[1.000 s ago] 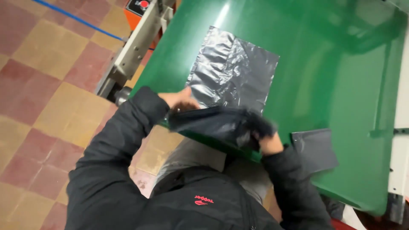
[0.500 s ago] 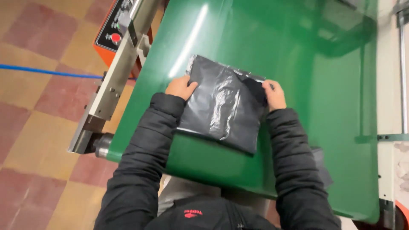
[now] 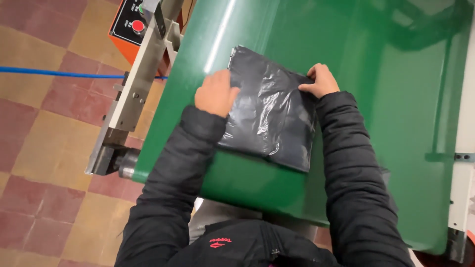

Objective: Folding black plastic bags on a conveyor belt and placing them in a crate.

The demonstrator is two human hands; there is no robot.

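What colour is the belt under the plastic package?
Glossy green belt, beneath the black plastic package; seen in the head view.

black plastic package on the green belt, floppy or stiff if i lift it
Probably floppy: the black plastic package is wrinkled, glossy film. Likely light and slippery on the smooth green belt. The left hand and right hand press it flat.

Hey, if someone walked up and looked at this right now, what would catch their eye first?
Probably the shiny black plastic bag lying flat on the bright green conveyor belt, mid-frame. The left hand presses on its left edge and the right hand pinches its upper right corner. At upper left, an orange control box with a red button stands out beside the belt, above the chequered tile floor.
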